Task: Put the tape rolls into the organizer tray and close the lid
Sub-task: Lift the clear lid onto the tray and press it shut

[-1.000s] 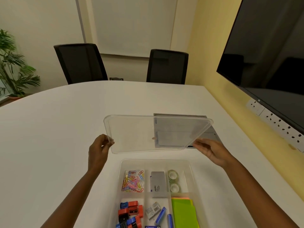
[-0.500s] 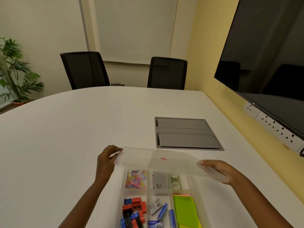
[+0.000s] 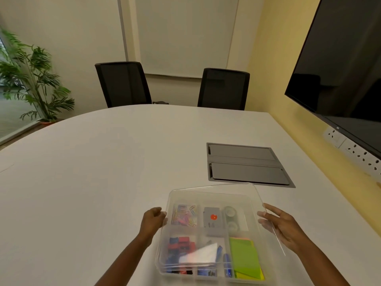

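Observation:
A clear organizer tray (image 3: 268,271) sits on the white table near me. Two clear tape rolls (image 3: 231,218) lie in its far right compartment. The clear lid (image 3: 208,195), marked with a red dot, lies flat over the tray, shifted a little left. My left hand (image 3: 153,220) grips the lid's left edge. At the lid's right edge my right hand (image 3: 282,226) holds it with the fingers spread. Through the lid I see coloured paper clips, a grey box, red and blue clips, and green sticky notes.
A grey cable hatch (image 3: 247,164) is set in the table beyond the tray. Two black chairs (image 3: 123,83) stand at the far side. A large dark screen (image 3: 340,69) hangs on the right wall above sockets. A plant (image 3: 35,79) stands far left.
Both hands brought the lid down from chest height, tilted it flat, and lowered it onto the tray. The view also tipped slightly.

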{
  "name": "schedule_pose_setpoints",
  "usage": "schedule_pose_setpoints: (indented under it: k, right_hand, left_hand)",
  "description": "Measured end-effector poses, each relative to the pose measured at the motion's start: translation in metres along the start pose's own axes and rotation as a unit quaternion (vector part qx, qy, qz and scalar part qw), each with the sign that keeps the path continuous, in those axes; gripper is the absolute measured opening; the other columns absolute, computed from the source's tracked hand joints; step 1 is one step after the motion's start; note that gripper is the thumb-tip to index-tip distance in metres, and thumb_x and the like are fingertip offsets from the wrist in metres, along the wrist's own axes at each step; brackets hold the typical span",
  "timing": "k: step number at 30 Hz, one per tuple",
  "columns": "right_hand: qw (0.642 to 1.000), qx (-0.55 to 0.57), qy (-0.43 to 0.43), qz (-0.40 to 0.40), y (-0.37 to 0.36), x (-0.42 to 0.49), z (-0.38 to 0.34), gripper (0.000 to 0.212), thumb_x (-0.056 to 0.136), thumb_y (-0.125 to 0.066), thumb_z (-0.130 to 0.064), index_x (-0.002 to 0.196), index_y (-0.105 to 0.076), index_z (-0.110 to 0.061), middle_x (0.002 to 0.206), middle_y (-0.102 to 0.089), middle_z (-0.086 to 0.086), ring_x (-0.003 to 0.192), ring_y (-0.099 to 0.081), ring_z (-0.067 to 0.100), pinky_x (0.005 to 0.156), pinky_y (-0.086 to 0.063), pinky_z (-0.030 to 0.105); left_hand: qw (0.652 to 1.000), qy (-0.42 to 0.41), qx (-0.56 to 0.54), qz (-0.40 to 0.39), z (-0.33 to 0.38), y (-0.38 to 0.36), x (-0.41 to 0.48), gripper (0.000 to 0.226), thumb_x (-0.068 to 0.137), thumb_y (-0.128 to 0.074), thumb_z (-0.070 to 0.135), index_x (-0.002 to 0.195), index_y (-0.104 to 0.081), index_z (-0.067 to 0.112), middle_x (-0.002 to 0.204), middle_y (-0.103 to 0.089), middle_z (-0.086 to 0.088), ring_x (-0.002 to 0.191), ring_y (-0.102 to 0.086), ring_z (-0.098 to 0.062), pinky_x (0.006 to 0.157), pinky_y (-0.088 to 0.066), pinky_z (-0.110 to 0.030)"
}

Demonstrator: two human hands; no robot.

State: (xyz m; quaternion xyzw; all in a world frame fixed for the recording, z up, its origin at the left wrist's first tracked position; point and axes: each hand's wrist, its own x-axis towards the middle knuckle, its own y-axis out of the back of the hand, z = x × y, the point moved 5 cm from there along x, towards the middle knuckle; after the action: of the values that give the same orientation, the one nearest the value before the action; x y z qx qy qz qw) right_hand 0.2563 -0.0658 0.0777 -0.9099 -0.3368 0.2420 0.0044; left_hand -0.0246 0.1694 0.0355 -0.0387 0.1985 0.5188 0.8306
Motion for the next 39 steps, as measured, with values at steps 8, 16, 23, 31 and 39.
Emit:
schedule_pose_setpoints:
  k: [8, 16, 23, 31, 39]
  right_hand:
    - [0.989, -0.098, 0.051, 0.099, 0.002, 0.015, 0.023, 0.040, 0.085, -0.053, 0.008, 0.124, -0.047, 0.005, 0.074, -0.057, 0.011, 0.056, -0.060, 0.019, 0.041, -0.052, 0.010]
    - [0.944, -0.263, 0.058, 0.190, 0.010, 0.029, 0.041, 0.028, 0.082, -0.056, 0.004, 0.110, -0.059, 0.001, 0.060, -0.056, 0.007, 0.052, -0.052, 0.022, 0.044, -0.049, 0.014]
    - [0.908, -0.340, 0.081, 0.232, 0.005, 0.037, 0.043, 0.029, 0.084, -0.054, 0.002, 0.113, -0.058, 0.002, 0.112, -0.062, 0.029, 0.102, -0.058, 0.040, 0.084, -0.046, 0.037]
    - [0.897, -0.371, 0.073, 0.230, 0.011, 0.034, 0.056, 0.026, 0.084, -0.055, -0.001, 0.109, -0.060, 0.000, 0.113, -0.063, 0.026, 0.106, -0.058, 0.037, 0.089, -0.045, 0.037]
    - [0.904, -0.364, 0.074, 0.213, 0.016, 0.028, 0.062, 0.023, 0.087, -0.054, -0.007, 0.108, -0.060, 0.001, 0.110, -0.065, 0.024, 0.098, -0.061, 0.036, 0.081, -0.045, 0.033]
  left_hand:
    - [0.991, -0.034, 0.100, 0.081, -0.001, -0.014, -0.007, 0.036, 0.081, -0.052, -0.012, 0.117, -0.054, -0.007, 0.122, -0.059, -0.024, 0.110, -0.056, -0.036, 0.096, -0.043, -0.041]
    - [0.984, -0.070, 0.123, 0.110, 0.003, -0.025, -0.007, 0.028, 0.084, -0.047, -0.013, 0.109, -0.059, -0.009, 0.114, -0.062, -0.027, 0.102, -0.059, -0.039, 0.086, -0.048, -0.041]
    - [0.978, -0.085, 0.156, 0.114, 0.001, -0.029, -0.003, 0.029, 0.087, -0.047, -0.008, 0.116, -0.054, -0.007, 0.120, -0.059, -0.028, 0.106, -0.056, -0.042, 0.090, -0.048, -0.047]
    - [0.972, -0.102, 0.173, 0.122, -0.005, -0.030, -0.002, 0.030, 0.087, -0.048, -0.007, 0.117, -0.053, -0.007, 0.120, -0.057, -0.030, 0.106, -0.055, -0.044, 0.091, -0.047, -0.050]
    - [0.970, -0.109, 0.173, 0.131, -0.015, -0.032, -0.011, 0.031, 0.090, -0.047, -0.001, 0.120, -0.050, -0.006, 0.121, -0.055, -0.028, 0.109, -0.053, -0.044, 0.093, -0.045, -0.052]
